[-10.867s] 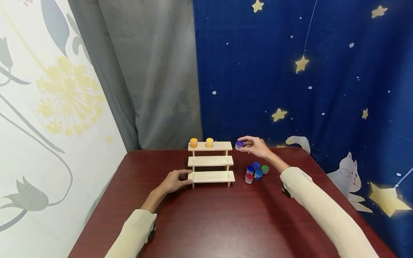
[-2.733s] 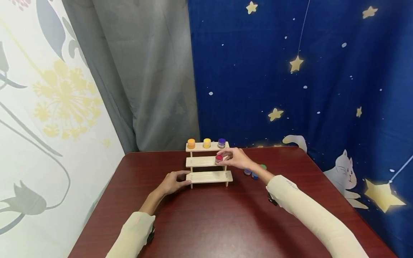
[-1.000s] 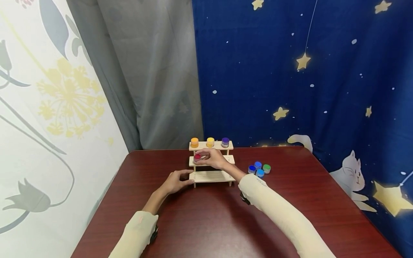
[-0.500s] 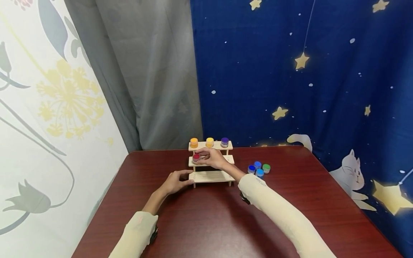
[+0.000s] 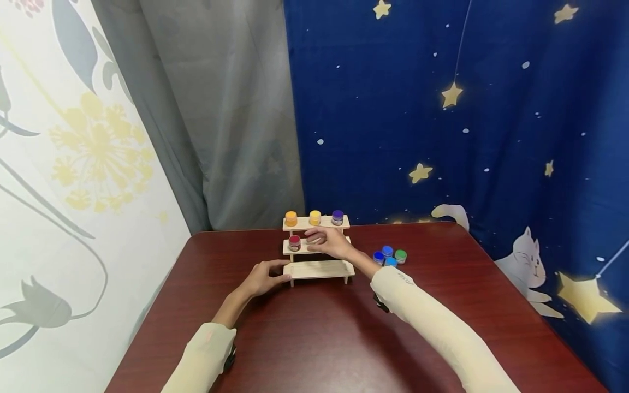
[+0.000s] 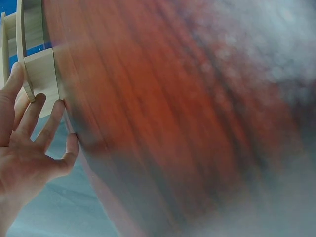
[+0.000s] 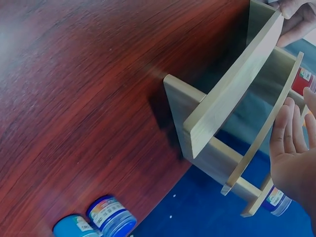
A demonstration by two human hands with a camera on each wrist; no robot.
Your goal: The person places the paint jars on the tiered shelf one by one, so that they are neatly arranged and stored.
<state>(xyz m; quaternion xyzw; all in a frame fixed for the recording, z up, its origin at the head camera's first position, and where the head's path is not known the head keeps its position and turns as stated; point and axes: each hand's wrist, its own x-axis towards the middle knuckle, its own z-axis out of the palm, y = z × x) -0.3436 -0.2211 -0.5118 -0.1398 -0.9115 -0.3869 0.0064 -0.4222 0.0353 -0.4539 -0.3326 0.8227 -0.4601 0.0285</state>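
Observation:
A three-tier wooden display stand (image 5: pixel 319 269) stands at the table's far side. At its left end, my left hand (image 5: pixel 266 277) holds the lowest tier between thumb and fingers; the left wrist view shows that hand (image 6: pixel 34 143) at the wood's edge. A red paint jar (image 5: pixel 294 243) sits on the middle tier's left end. Just right of it, my right hand (image 5: pixel 330 242) hovers over that tier with nothing held, its fingers loosely bent. On the top tier stand an orange jar (image 5: pixel 291 219), a yellow jar (image 5: pixel 315 218) and a purple jar (image 5: pixel 337 218).
Right of the stand, a dark blue jar (image 5: pixel 378 257), a blue jar (image 5: pixel 387 251), a light blue jar (image 5: pixel 390 262) and a green jar (image 5: pixel 400 256) cluster on the dark red table (image 5: pixel 304 338). Behind hang a grey curtain (image 5: pixel 241 120) and a blue star-patterned curtain (image 5: pixel 373 120).
The purple jar went onto the top tier, then the red jar onto the middle tier's left end. My right hand has just let go of the red jar and drawn right. The left hand stays.

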